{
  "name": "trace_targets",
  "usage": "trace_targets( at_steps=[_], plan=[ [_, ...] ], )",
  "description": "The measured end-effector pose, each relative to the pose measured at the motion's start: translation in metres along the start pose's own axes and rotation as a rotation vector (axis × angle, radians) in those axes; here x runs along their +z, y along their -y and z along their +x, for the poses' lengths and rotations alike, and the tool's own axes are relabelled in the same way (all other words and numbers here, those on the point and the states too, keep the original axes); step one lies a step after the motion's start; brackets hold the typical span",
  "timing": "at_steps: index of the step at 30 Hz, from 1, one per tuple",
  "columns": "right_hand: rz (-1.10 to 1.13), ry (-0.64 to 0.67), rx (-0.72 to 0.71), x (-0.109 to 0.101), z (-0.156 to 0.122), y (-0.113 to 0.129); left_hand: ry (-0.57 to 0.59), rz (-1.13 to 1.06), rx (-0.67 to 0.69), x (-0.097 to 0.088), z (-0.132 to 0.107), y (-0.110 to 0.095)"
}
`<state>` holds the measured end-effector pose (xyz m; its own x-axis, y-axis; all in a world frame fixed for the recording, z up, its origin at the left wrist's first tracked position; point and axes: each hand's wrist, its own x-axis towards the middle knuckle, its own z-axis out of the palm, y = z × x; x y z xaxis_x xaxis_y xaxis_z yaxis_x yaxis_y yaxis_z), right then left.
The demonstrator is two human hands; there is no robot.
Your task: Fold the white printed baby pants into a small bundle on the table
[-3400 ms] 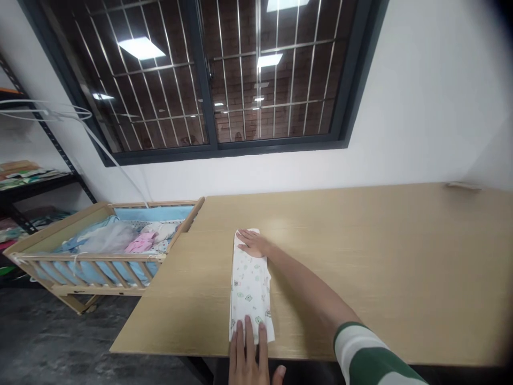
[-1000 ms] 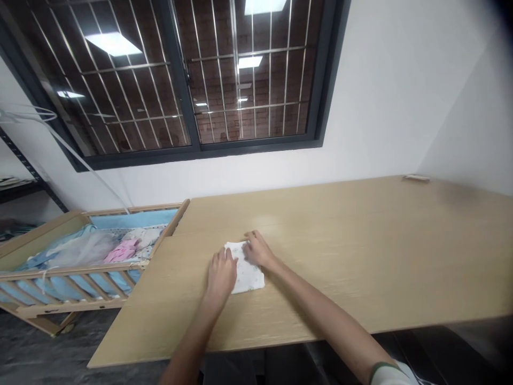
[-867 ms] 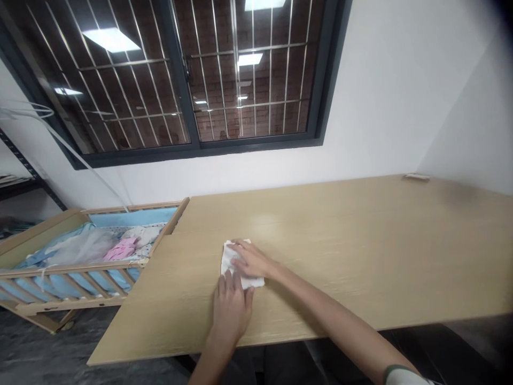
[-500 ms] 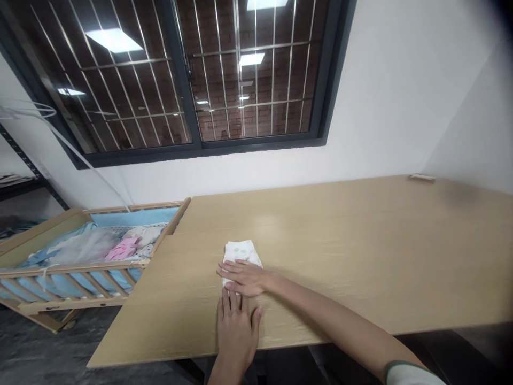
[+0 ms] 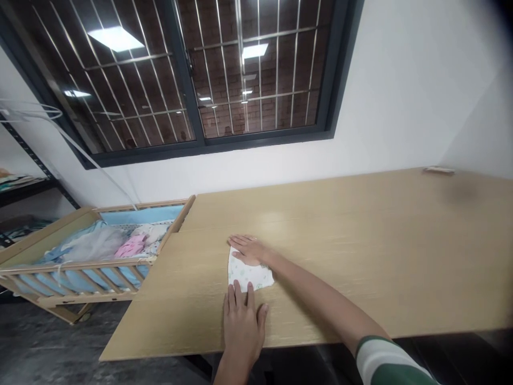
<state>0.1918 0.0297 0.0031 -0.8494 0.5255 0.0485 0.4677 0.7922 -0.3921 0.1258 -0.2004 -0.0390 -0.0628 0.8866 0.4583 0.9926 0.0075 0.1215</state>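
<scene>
A small folded white cloth with a pale green print lies on the light wooden table. My right hand lies flat on the cloth's far end, fingers stretched out to the left. My left hand rests flat on the table at the cloth's near edge, fingertips just touching it, fingers apart. Neither hand grips anything.
A wooden baby crib with blue lining and heaped clothes stands against the table's left end. A small flat object lies at the far right table corner. A barred window fills the wall behind; metal shelving stands far left.
The long strip of cloth has been folded into a small packet. My right hand slid from the packet's near part to its far end; my left hand stayed flat at the near edge.
</scene>
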Motion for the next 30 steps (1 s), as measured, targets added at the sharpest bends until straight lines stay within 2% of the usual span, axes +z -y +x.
trace_targets(
  at_steps=[5,10,12,15,18,22,26,30],
  plan=[
    [0.071,-0.051,0.023,-0.006,-0.013,0.011,0.091,0.036,0.055,-0.004,0.007,0.010],
    [0.062,-0.192,0.017,-0.021,-0.054,0.030,0.203,-0.026,0.120,-0.008,0.021,0.038],
    [0.021,-0.184,-0.001,-0.027,-0.075,0.040,0.222,-0.095,0.113,-0.009,0.027,0.051],
    [-0.020,-0.087,-0.002,-0.031,-0.108,0.055,0.233,-0.193,0.118,-0.008,0.033,0.064],
    [-0.082,-0.041,0.005,-0.027,-0.134,0.068,0.209,-0.246,0.140,-0.008,0.037,0.070],
    [-0.130,-0.102,-0.003,-0.014,-0.155,0.081,0.193,-0.303,0.139,-0.015,0.039,0.074],
    [-0.083,-0.134,-0.003,-0.004,-0.164,0.087,0.194,-0.438,0.109,-0.026,0.037,0.080],
    [-0.030,-0.241,0.019,-0.004,-0.164,0.087,0.210,-0.555,0.120,-0.032,0.032,0.089]
  ],
)
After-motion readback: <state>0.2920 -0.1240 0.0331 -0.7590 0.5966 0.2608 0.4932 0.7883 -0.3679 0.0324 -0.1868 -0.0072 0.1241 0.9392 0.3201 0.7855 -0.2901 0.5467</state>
